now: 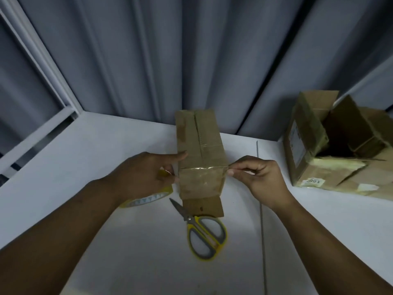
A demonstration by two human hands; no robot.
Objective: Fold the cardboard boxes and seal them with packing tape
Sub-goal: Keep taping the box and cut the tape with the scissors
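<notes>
A narrow brown cardboard box [200, 141] lies lengthwise on the white table [106, 141], its top flaps meeting along a centre seam. A strip of clear packing tape [202, 170] runs across its near part. My right hand [257, 177] pinches the tape's free end just off the box's right edge. My left hand [146, 173] is at the box's left side, forefinger stretched against the box, thumb and fingers pinching the tape where it leaves the roll. The yellow-rimmed tape roll [148, 196] sits under my left wrist, partly hidden.
Yellow-and-grey scissors [202, 231] lie just in front of the box, blades pointing left and away. A larger open cardboard box [331, 150] with old tape and labels stands at the right. Grey curtains hang behind the table; a window frame is at the left.
</notes>
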